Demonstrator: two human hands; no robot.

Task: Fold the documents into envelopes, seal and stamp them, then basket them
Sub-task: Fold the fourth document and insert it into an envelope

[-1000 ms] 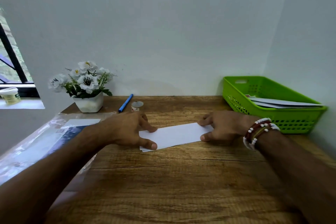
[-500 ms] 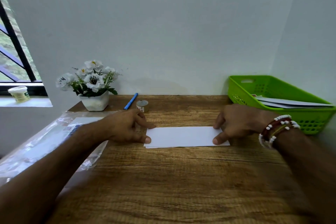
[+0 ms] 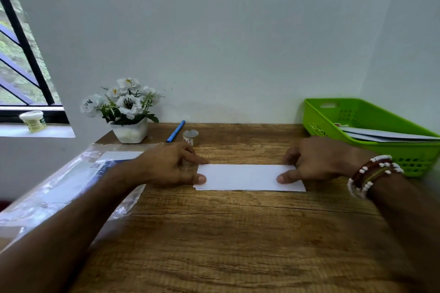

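Left hand pressing thumb flat onto the near left corner of the folded document, forefinger stretched to the far left corner; right hand mirroring at the other end, thumb flat on top, fingers bent at the far edge. Nothing gripped or pinched as far as can be seen, only held down. Beaded bracelets on the right wrist. Document lying mid-table as a long white strip, thin layers peeking apart along the near edge, so probably still at the creasing stage, with no envelope near it yet. Risks from here: uneven thumb pressure sliding smooth paper over the wood-grain table and setting a crooked crease; layers springing open on release; a strip folded too wide for its envelope. Further out, a crinkled clear plastic sleeve under the left forearm, slippery and easily dragged along. Toward the wall, a blue pen, a small round pot of unclear purpose, and white artificial flowers in a square white planter. At far right, a lime-green perforated plastic basket already holding flat envelopes.
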